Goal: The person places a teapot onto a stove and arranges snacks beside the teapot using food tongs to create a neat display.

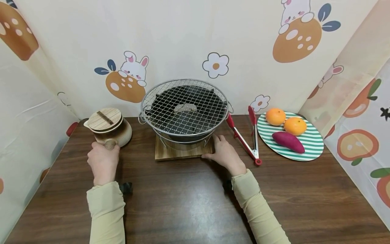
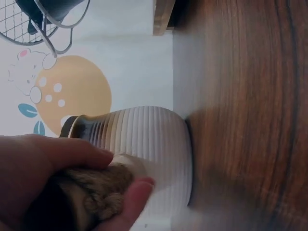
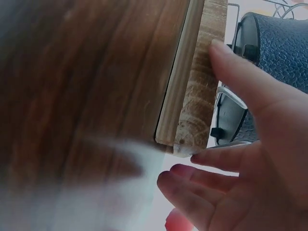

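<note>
While the left hand (image 1: 105, 161) curls its fingers and thumb round the cord-wrapped handle (image 2: 108, 187) of the pot (image 1: 125, 134), the right hand (image 1: 226, 154) rests at the front right corner of the board (image 1: 179, 155), thumb on its front edge, fingers fairly straight and closed round nothing. The pot stands upright on the bench (image 1: 170, 196), left of the grill (image 1: 189, 115), with its lid (image 1: 96, 122) on; the board lies under the grill. As I judge it, the weak point at the left is that one-sided hold: with the weight all beyond the handle, a lift with a slack wrist could tip the pot, and the lid, seemingly just resting there, might slide off. At the right, a hard shove on the corner could twist the board instead of moving it straight, and the grill's thin wire legs might rock or slip over the wood. A shift rightward would risk catching the spread tongs (image 1: 243, 142), whose near tip lies close by the grill's ring handle. Farther right, the plate (image 1: 313, 143) with two oranges (image 1: 275, 117) and a sweet potato (image 1: 287, 142) sits just beside the tongs, so knocked tongs could nudge it too.
</note>
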{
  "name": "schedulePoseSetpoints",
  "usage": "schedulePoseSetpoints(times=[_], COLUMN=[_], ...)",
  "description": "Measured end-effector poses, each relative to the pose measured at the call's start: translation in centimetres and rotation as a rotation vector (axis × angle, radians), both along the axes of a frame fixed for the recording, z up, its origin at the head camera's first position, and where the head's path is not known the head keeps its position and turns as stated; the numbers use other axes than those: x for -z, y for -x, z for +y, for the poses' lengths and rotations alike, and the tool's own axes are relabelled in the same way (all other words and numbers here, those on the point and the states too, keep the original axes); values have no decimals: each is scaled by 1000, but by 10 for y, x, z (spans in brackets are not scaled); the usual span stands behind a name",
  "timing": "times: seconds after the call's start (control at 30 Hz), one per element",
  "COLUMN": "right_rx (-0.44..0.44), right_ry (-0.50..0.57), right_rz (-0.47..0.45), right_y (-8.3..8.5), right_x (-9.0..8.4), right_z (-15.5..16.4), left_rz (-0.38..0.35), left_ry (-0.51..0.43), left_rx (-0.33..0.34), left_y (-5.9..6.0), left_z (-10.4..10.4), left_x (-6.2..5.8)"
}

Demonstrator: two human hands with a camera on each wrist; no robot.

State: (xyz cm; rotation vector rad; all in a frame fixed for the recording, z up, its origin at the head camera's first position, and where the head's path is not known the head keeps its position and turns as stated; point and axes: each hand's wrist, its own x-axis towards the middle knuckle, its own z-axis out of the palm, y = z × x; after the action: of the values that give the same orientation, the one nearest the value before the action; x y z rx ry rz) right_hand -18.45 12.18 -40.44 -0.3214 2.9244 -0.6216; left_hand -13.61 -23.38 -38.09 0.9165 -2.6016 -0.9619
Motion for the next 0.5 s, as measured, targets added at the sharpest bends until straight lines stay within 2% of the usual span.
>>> schedulePoseSetpoints(times=[0.2,0.5], right_rx=[3,10], right_ry=[30,73], right_rz=[9,53], right_y=[0,-2], right_x=[-1,3], right_z=[0,-6], left_rz=[57,209], left_ry=[-28,-27], left_rx=[-29,-104], left_y=[2,-2], left_z=[-1,-6], left_x=[0,16])
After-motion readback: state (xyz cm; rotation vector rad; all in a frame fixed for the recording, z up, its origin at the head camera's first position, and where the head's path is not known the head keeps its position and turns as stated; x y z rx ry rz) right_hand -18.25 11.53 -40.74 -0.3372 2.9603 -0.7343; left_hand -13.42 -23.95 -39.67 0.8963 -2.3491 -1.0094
